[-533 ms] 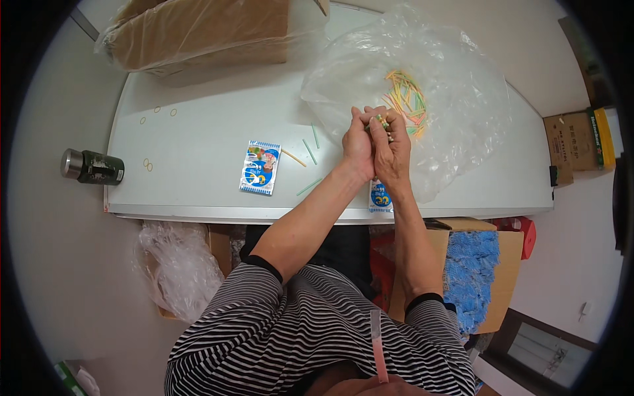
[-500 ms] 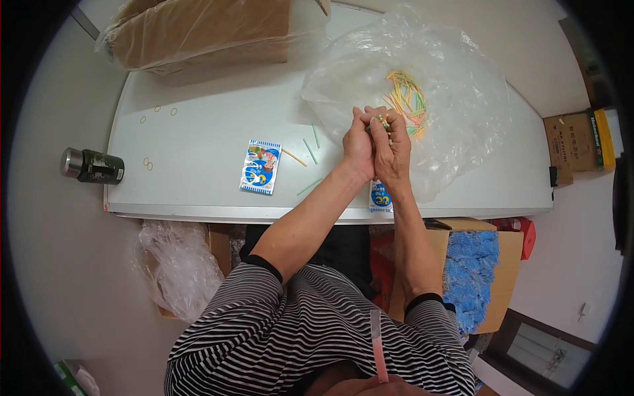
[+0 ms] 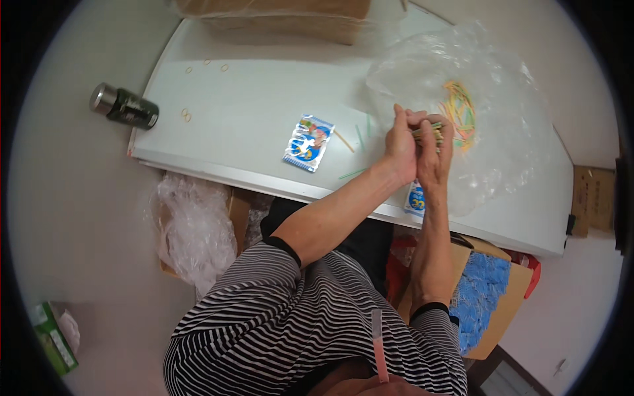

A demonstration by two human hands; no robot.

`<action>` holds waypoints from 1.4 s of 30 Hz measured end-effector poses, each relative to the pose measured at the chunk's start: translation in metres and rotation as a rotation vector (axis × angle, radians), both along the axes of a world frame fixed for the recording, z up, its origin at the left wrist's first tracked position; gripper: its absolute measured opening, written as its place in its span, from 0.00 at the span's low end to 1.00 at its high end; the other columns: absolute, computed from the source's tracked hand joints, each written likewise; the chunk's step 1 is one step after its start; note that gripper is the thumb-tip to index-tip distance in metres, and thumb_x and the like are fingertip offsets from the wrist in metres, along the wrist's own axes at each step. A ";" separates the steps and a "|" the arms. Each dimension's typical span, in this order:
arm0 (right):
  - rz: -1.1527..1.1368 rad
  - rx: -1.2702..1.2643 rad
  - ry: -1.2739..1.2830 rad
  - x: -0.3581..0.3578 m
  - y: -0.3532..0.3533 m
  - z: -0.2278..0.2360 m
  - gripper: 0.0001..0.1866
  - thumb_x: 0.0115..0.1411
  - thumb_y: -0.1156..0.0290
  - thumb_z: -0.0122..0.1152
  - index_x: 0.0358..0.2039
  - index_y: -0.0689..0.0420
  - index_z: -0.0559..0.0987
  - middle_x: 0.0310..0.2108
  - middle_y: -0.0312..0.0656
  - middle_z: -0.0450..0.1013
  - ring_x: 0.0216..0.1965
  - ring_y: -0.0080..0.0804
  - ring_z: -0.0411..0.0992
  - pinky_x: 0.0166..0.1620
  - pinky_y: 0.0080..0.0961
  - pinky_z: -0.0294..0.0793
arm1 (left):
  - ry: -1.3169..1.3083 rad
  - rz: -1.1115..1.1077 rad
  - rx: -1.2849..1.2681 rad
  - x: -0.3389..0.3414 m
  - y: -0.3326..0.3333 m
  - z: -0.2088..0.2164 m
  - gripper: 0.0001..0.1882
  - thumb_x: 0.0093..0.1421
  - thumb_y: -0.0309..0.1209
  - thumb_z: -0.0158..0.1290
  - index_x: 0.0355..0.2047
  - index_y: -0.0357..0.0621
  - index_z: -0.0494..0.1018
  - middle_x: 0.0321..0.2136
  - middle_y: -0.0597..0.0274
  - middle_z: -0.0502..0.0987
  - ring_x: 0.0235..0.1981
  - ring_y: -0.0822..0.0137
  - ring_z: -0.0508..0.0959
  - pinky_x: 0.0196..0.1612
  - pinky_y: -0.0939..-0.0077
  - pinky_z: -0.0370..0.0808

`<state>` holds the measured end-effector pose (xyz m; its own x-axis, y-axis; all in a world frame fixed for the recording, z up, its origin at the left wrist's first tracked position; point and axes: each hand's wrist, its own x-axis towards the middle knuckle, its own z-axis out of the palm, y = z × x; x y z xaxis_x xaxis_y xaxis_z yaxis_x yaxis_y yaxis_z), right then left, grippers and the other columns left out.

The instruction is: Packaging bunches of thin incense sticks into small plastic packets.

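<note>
Both my hands are together above the right part of the white table, around a bundle of thin pastel sticks point(image 3: 436, 128). My left hand point(image 3: 400, 146) cups its side, thumb pointing up; its inner fingers are partly hidden. My right hand point(image 3: 433, 157) has its fingers wrapped round the bundle. Just beyond lies a loose pile of similar sticks point(image 3: 460, 112) on a clear plastic bag point(image 3: 505, 155). A blue-and-white packet point(image 3: 415, 198) is partly hidden by my right wrist. Another such packet point(image 3: 309, 144) lies left of my hands, near an orange stick point(image 3: 344, 141) and several green sticks point(image 3: 360, 137).
Several rubber bands point(image 3: 185, 116) lie at the table's left, beside a dark flask point(image 3: 125, 107). A plastic-covered cardboard box point(image 3: 290, 23) stands at the back. Below the front edge are crumpled clear plastic point(image 3: 198, 231) and an open carton point(image 3: 498, 330) of blue packets.
The whole view has turned and shifted, so the table now slants. My hands stay closed together on the bundle, which now shows more of its sticks' length.
</note>
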<state>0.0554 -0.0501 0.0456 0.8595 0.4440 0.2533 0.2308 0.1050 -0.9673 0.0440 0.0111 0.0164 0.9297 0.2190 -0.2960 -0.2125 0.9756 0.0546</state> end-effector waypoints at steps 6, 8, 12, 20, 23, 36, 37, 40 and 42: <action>-0.086 -0.075 0.009 0.001 0.001 -0.005 0.09 0.70 0.69 0.50 0.41 0.62 0.73 0.37 0.40 0.74 0.41 0.24 0.70 0.47 0.22 0.70 | -0.010 0.038 0.103 -0.020 0.005 0.022 0.25 0.70 0.58 0.33 0.31 0.49 0.61 0.40 0.62 0.70 0.50 0.64 0.71 0.59 0.65 0.67; -0.074 0.029 0.171 0.003 0.005 -0.005 0.11 0.70 0.67 0.50 0.42 0.63 0.72 0.34 0.37 0.72 0.37 0.24 0.69 0.43 0.23 0.71 | -0.009 0.012 0.148 -0.027 0.009 0.019 0.25 0.70 0.57 0.34 0.32 0.49 0.63 0.41 0.62 0.71 0.51 0.64 0.70 0.60 0.65 0.67; -0.032 0.474 0.556 0.015 0.007 -0.016 0.09 0.71 0.69 0.48 0.40 0.62 0.69 0.28 0.36 0.66 0.32 0.25 0.66 0.37 0.23 0.70 | -0.062 -0.008 0.260 -0.044 0.013 0.011 0.28 0.69 0.56 0.40 0.48 0.40 0.67 0.43 0.62 0.71 0.50 0.67 0.70 0.58 0.67 0.67; 0.034 0.801 0.988 0.018 0.008 -0.026 0.05 0.70 0.72 0.47 0.36 0.59 0.68 0.24 0.33 0.60 0.27 0.24 0.61 0.38 0.26 0.68 | 0.907 0.220 1.735 -0.169 0.149 -0.013 0.25 0.57 0.37 0.63 0.48 0.30 0.73 0.39 0.50 0.78 0.33 0.69 0.77 0.40 0.75 0.75; 0.005 0.726 0.926 0.022 0.008 -0.031 0.07 0.70 0.67 0.49 0.36 0.57 0.69 0.23 0.33 0.61 0.27 0.24 0.62 0.37 0.25 0.69 | 0.961 0.205 1.759 -0.174 0.159 -0.021 0.26 0.56 0.37 0.64 0.48 0.30 0.72 0.40 0.49 0.77 0.33 0.70 0.76 0.39 0.74 0.75; -0.019 -0.269 -0.042 -0.026 0.013 -0.072 0.10 0.70 0.65 0.49 0.37 0.60 0.70 0.26 0.37 0.70 0.28 0.21 0.66 0.35 0.19 0.66 | 1.065 0.020 1.885 -0.175 0.155 -0.021 0.29 0.47 0.45 0.69 0.42 0.37 0.77 0.30 0.56 0.80 0.29 0.66 0.78 0.34 0.70 0.75; -0.015 -0.288 -0.029 -0.025 0.014 -0.072 0.10 0.70 0.66 0.50 0.37 0.61 0.71 0.26 0.37 0.71 0.29 0.21 0.66 0.36 0.19 0.66 | 1.071 0.025 1.885 -0.173 0.155 -0.018 0.29 0.47 0.45 0.69 0.42 0.37 0.77 0.30 0.56 0.80 0.29 0.66 0.78 0.34 0.70 0.75; 0.019 -0.274 -0.033 -0.026 0.010 -0.071 0.10 0.70 0.66 0.50 0.39 0.61 0.71 0.27 0.37 0.70 0.30 0.22 0.68 0.39 0.20 0.68 | 1.121 -0.147 1.892 -0.165 0.153 -0.008 0.25 0.46 0.45 0.70 0.37 0.40 0.79 0.26 0.60 0.80 0.27 0.65 0.79 0.32 0.70 0.75; 0.029 -0.273 -0.041 -0.027 0.006 -0.072 0.10 0.70 0.67 0.50 0.40 0.61 0.71 0.27 0.37 0.71 0.31 0.23 0.69 0.41 0.21 0.69 | 1.066 -0.123 1.891 -0.163 0.154 -0.011 0.22 0.44 0.44 0.71 0.32 0.42 0.79 0.24 0.63 0.80 0.25 0.66 0.79 0.30 0.71 0.74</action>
